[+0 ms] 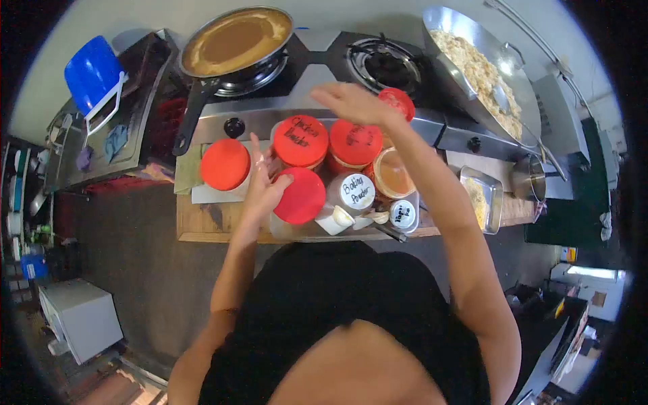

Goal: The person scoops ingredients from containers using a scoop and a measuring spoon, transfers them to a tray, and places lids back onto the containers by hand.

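My left hand (265, 185) is among the jars, its fingers spread and its thumb touching the edge of a plain red jar lid (299, 196). Beside its fingers stands a red-lidded jar marked "Chicken Powder" (301, 140); another red-lidded jar (226, 165) is to its left. My right hand (351, 102) hovers palm down by the stove's front edge, fingers stretched flat, holding nothing. Beneath that forearm are a second labelled red-lidded jar (356, 140) and an uncovered jar of orange-brown powder (395, 174). A round red lid (396, 103) lies behind the wrist, partly hidden.
A frying pan of brown liquid (236, 42) sits on the left burner, its handle jutting forward. A large wok of shredded food (476, 71) stands right. Nearby are a "Baking Powder" jar (357, 192), a small white-lidded jar (403, 214) and a metal tray (495, 202).
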The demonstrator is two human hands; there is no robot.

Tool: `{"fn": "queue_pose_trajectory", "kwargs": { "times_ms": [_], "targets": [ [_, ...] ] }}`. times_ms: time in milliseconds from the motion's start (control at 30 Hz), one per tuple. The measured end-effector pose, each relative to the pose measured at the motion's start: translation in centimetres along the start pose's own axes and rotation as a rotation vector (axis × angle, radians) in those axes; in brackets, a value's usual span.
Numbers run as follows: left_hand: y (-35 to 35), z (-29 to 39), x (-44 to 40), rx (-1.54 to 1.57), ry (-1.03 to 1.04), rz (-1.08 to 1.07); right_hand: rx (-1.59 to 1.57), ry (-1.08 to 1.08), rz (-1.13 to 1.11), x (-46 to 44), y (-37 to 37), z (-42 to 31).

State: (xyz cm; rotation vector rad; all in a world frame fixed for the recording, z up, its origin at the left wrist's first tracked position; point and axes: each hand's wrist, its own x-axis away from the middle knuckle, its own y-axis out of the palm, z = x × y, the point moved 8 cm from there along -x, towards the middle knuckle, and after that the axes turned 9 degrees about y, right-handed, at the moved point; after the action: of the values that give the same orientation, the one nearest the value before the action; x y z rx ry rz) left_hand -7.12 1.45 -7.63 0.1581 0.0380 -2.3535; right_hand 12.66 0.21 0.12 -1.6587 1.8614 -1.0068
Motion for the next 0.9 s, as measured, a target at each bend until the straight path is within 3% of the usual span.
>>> {"fn": "queue_pose_trajectory", "kwargs": {
  "times_ms": [200, 300, 400, 500, 600, 700, 900],
  "targets": [
    [0.5, 1.5, -0.9, -0.126, 0.118, -0.026, 0.034, -0.001, 0.089, 1.3, -2.7, 1.7],
    [1.5, 5.2, -2.7, -0.937, 0.395, -0.012, 0.252, 0.076, 0.076, 1.9, -2.4, 3.1],
    [2.8, 4.5, -5.2, -1.065, 0.166, -0.171, 0.381, 0.088, 0.045, 2.7, -1.3, 3.8],
    [3.6, 3.5, -6.4, -1.049, 0.106, -0.326, 0.415, 0.090, 0.034, 3.3, -1.5, 4.1],
    [4.8, 3.0, -6.8, -0.910, 0.268, -0.641, 0.454, 0.047, -0.041, 4.8, -0.6, 3.5],
    [4.9, 2.6, -7.8, -0.836, 0.347, -0.767, 0.500, 0.053, -0.160, 5.9, 1.7, 3.5],
    [3.3, 4.1, -8.6, -1.027, 0.174, -0.520, 0.396, 0.133, -0.159, 6.3, 1.5, 5.2]
  ]
}}
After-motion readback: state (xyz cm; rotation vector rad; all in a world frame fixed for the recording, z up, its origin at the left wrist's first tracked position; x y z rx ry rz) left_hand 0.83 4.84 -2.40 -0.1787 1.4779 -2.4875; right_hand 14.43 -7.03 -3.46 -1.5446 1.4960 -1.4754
